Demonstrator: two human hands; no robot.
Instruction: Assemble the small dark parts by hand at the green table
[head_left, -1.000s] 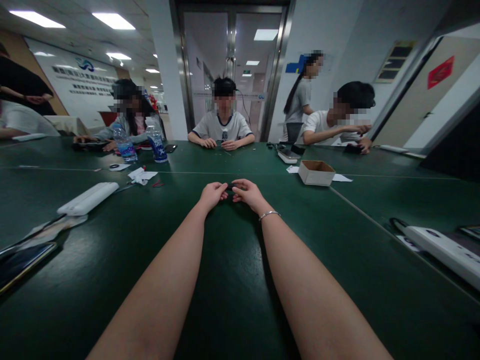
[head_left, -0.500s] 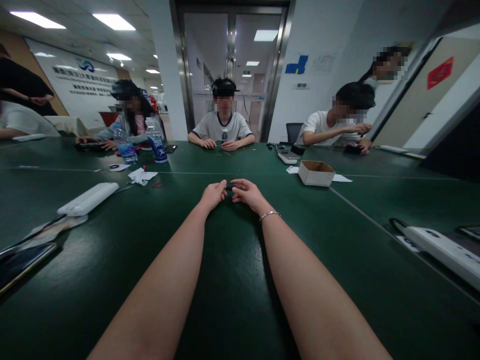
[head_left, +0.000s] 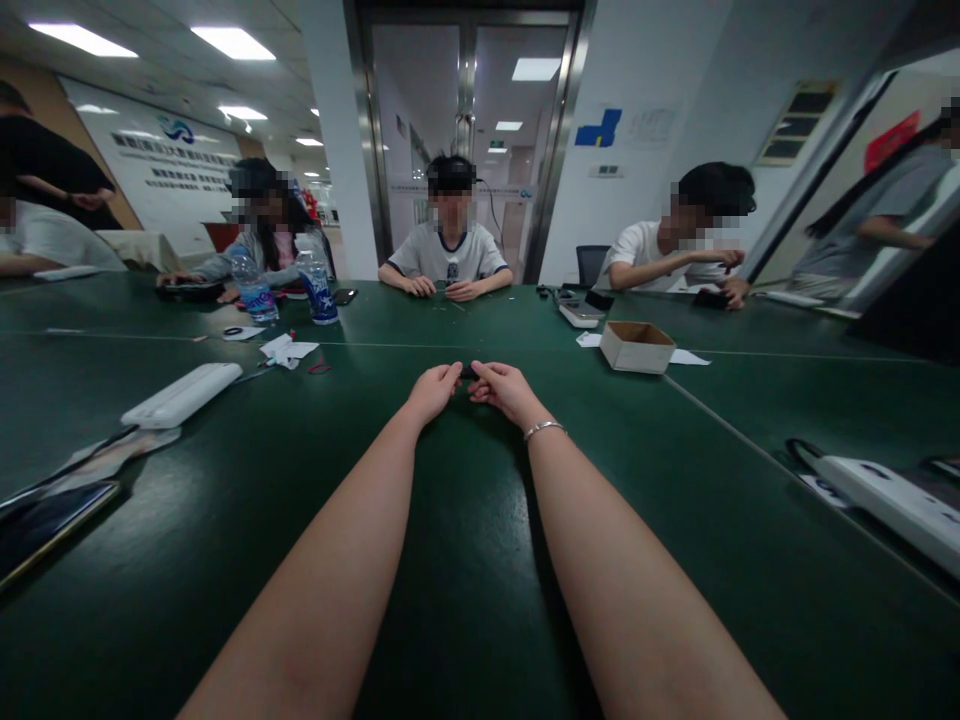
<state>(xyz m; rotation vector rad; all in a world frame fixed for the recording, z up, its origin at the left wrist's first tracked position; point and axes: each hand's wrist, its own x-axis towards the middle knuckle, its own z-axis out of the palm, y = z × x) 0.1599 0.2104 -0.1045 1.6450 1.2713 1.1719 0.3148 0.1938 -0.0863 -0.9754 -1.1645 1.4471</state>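
Note:
A small dark object [head_left: 468, 372] is held between my two hands, just above the green tabletop [head_left: 465, 520]. My left hand [head_left: 435, 392] pinches its left end with thumb and fingers. The right end is pinched by my right hand [head_left: 504, 388], whose lower fingers curl beneath; a silver bracelet [head_left: 545, 428] circles that wrist. Fingertips cover most of the object, and it is too small for me to tell its kind.
To the right stand an open box [head_left: 637, 347] and a white power strip [head_left: 892, 500]. On the left lie a white power bank-like block [head_left: 182, 394], a phone [head_left: 56, 530] and paper scraps [head_left: 289, 350]. Two bottles [head_left: 317, 287] stand farther back. A person [head_left: 448, 250] sits opposite.
Both hands have shifted slightly right in view. My right thumb and fingers have closed more tightly on the dark object. A person behind at the right has moved farther right.

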